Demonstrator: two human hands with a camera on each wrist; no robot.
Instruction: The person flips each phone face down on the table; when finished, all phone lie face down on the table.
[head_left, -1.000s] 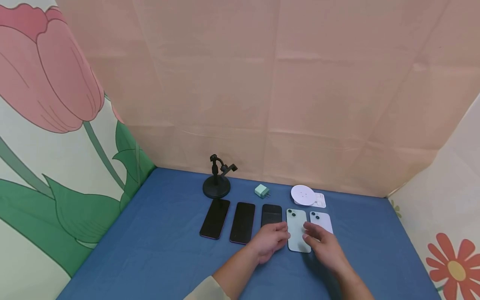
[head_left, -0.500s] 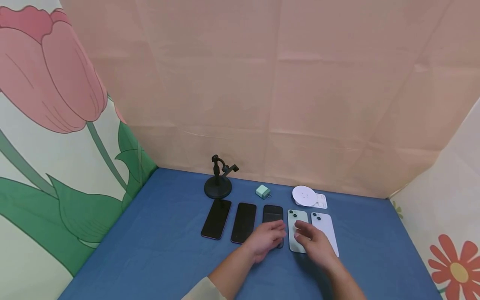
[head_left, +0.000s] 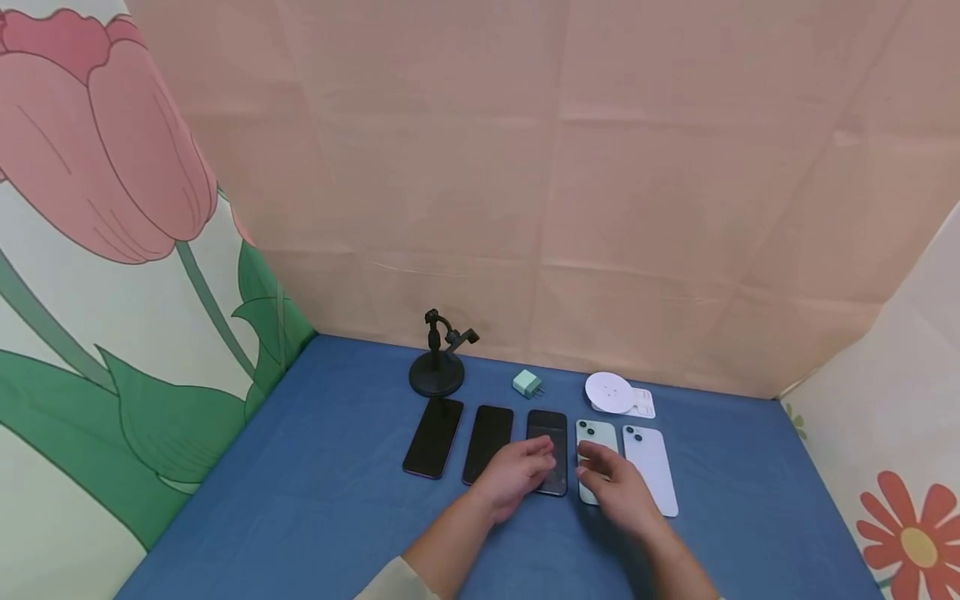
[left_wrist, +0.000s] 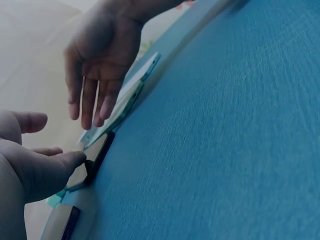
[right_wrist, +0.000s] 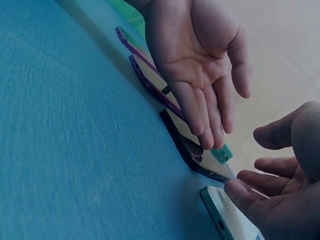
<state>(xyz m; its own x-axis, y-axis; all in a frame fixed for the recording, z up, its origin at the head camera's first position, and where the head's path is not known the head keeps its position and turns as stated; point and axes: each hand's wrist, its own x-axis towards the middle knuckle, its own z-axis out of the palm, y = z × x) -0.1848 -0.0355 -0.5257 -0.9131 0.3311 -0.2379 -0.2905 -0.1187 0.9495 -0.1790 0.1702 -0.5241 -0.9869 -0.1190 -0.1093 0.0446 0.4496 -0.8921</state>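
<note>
Several phones lie in a row on the blue tabletop. My left hand (head_left: 516, 475) hovers over the gap between a black phone (head_left: 487, 433) and the dark phone (head_left: 553, 477) in the middle, its fingers extended and holding nothing. Above the pale green phone (head_left: 597, 431) is my right hand (head_left: 617, 487), fingers loosely bent and thumb apart, also holding nothing. The palms face each other, as the right wrist view shows with the left hand (right_wrist: 195, 75). A white phone (head_left: 651, 471) lies at the row's right end, another black phone (head_left: 433, 437) at its left end.
Behind the phones stand a black phone stand (head_left: 437, 372) with a round base, a mint green charger plug (head_left: 527, 383) and a white disc (head_left: 609, 392) lying over a white card-like piece (head_left: 643, 403). A beige cloth wall (head_left: 525, 208) rises along the table's back edge.
Both hands have drifted left, the right one from between the green and white phones to over the green phone. More of the white phone and the middle dark phone shows. The phones stay put.
</note>
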